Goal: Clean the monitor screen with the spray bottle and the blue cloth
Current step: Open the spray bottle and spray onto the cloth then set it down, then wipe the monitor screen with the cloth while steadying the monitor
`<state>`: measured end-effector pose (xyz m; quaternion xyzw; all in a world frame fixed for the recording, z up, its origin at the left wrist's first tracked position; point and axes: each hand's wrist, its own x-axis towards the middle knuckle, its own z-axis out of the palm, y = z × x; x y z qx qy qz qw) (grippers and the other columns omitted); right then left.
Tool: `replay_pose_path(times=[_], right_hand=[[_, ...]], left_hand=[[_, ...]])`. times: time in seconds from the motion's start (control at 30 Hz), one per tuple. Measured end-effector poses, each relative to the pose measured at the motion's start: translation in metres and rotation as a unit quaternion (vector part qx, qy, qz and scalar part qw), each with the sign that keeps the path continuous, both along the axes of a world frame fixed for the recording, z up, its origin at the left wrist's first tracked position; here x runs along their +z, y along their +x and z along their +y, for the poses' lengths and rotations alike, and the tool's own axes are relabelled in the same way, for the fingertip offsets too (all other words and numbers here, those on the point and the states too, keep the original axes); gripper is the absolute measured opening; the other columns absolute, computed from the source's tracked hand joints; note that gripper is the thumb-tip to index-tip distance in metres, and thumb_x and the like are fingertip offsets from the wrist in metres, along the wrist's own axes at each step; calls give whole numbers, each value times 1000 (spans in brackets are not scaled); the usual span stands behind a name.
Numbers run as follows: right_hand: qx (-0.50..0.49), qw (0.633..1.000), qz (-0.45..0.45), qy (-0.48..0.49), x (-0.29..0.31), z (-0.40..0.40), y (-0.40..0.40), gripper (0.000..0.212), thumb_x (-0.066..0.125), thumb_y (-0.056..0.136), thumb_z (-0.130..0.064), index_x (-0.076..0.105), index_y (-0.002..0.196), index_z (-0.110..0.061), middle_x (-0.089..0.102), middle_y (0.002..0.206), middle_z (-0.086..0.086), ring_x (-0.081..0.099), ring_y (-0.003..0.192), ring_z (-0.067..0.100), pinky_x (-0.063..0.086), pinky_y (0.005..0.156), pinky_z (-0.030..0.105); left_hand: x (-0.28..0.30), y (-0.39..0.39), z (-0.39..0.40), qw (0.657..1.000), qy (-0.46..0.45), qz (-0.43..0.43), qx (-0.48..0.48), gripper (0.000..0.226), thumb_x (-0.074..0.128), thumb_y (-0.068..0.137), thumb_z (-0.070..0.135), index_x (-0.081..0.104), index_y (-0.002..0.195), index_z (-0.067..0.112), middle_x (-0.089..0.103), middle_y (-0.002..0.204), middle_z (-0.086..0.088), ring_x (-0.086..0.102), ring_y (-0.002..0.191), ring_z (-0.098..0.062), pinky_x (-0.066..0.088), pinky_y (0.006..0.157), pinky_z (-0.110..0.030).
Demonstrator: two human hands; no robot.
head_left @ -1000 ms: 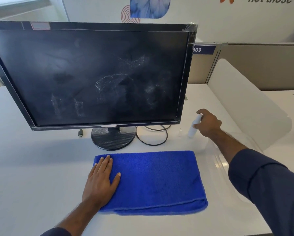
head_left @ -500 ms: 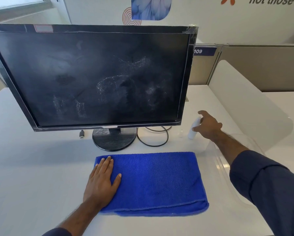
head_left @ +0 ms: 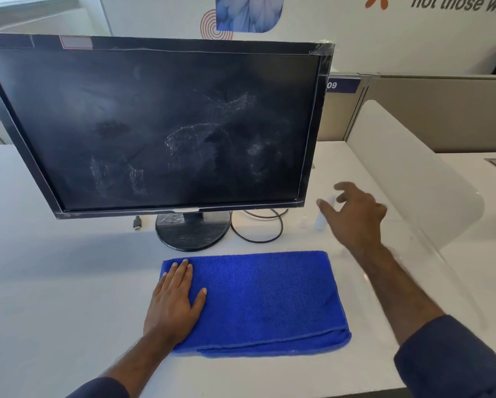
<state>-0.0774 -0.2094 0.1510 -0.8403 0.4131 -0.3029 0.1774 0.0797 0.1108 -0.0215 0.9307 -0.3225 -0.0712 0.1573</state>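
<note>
**deskguy:** If that right hand (head_left: 356, 216) swipes any lower, I reckon it knocks the spray bottle (head_left: 323, 215) over. The bottle's a small white thing standing upright on the desk (head_left: 40, 268), just right of the monitor (head_left: 160, 127), and the fingers are spread wide with nothing in them, thumb and forefinger on either side of its top. Hand's blurry, so I can't tell if it's actually touching. Tall thin bottle, bumped near the top, tips easy.

**wipe_it:** Yeah, and it'd roll toward the cable (head_left: 258, 228) looped by the stand. What about the cloth?

**deskguy:** Blue cloth (head_left: 264, 303) is folded flat right in front of the stand, left hand (head_left: 175, 300) lying on its left end, palm down, fingers straight and nearly together, not pinching anything. Other risk, my guess: spray too much and it runs down the screen into the bottom bezel. Those smears mid-screen are dry-looking, so it's tempting to soak it.

**wipe_it:** Headcount?

**deskguy:** One monitor, one spray bottle, one cloth, two hands, one looped cable, plus one loose plug (head_left: 137, 224) lying left of the stand. One clear divider (head_left: 413, 173) on the right.
</note>
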Motion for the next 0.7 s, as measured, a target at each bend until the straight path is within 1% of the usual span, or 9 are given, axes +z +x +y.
replay_pose_path(times=[0.07, 0.1, 0.13, 0.2, 0.33, 0.43, 0.5, 0.6, 0.7], right_hand=[[28, 998, -26, 40, -15, 26, -11, 33, 71, 86, -41, 63, 111, -22, 66, 89, -4, 61, 83, 17, 44, 84, 36], [38, 996, -30, 75, -25, 39, -17, 29, 71, 86, -39, 64, 109, -23, 65, 87, -5, 61, 78, 13, 50, 78, 34], [44, 993, -24, 112, -35, 51, -23, 26, 71, 87, -38, 64, 107, -23, 63, 85, -6, 60, 75, 10, 51, 72, 30], [50, 986, 10, 161, -58, 72, -35, 21, 70, 88, -35, 65, 103, -21, 62, 82, -6, 58, 73, 7, 45, 65, 22], [52, 973, 85, 209, -89, 104, -58, 16, 69, 89, -33, 65, 100, -23, 61, 80, -9, 58, 73, 6, 41, 64, 15], [47, 966, 113, 230, -100, 128, -73, 12, 70, 88, -36, 64, 90, -26, 60, 73, -12, 57, 69, 5, 37, 60, 10], [54, 962, 132, 235, -105, 141, -81, 17, 70, 87, -39, 61, 79, -27, 58, 68, -11, 56, 64, 6, 36, 56, 12], [58, 954, 151, 251, -109, 157, -88, 27, 71, 85, -44, 57, 69, -28, 57, 64, -9, 54, 61, 7, 36, 53, 16], [62, 949, 175, 253, -109, 171, -89, 31, 71, 83, -47, 54, 66, -28, 56, 63, -9, 53, 60, 6, 36, 54, 17]], left_hand=[[-1, 0, 0, 1000, 0, -3, -2, 85, 12, 91, 70, 10, 161, 22, 11, 168, 7, 5, 155, -13, 1, 121, -30], [-2, 0, 1, 1000, 3, -8, -5, 84, 13, 92, 70, 10, 161, 22, 11, 168, 6, 5, 155, -13, 0, 121, -30], [-2, 1, 1, 1000, 4, -12, -7, 82, 14, 94, 69, 10, 161, 21, 11, 168, 6, 5, 155, -13, -1, 121, -29], [-2, 1, 1, 1000, 4, -15, -10, 79, 19, 96, 67, 11, 161, 21, 12, 168, 6, 5, 155, -13, -1, 121, -29], [-2, 1, 2, 1000, -2, -10, -8, 78, 23, 97, 65, 13, 161, 20, 14, 168, 5, 8, 155, -15, 1, 121, -30], [0, 1, 0, 1000, -8, 1, -7, 76, 29, 99, 62, 16, 160, 19, 17, 168, 3, 10, 155, -17, 5, 123, -33], [3, 0, 0, 1000, -21, 5, -8, 74, 38, 98, 60, 24, 159, 18, 20, 167, 2, 14, 155, -19, 12, 124, -37], [15, 4, -2, 995, -100, 21, 4, 63, 63, 90, 47, 49, 144, 19, 31, 162, 1, 31, 148, -23, 30, 118, -43], [30, 12, -21, 987, -149, 41, -43, 50, 71, 86, 37, 59, 132, 22, 48, 146, 3, 45, 134, -21, 38, 109, -37]])
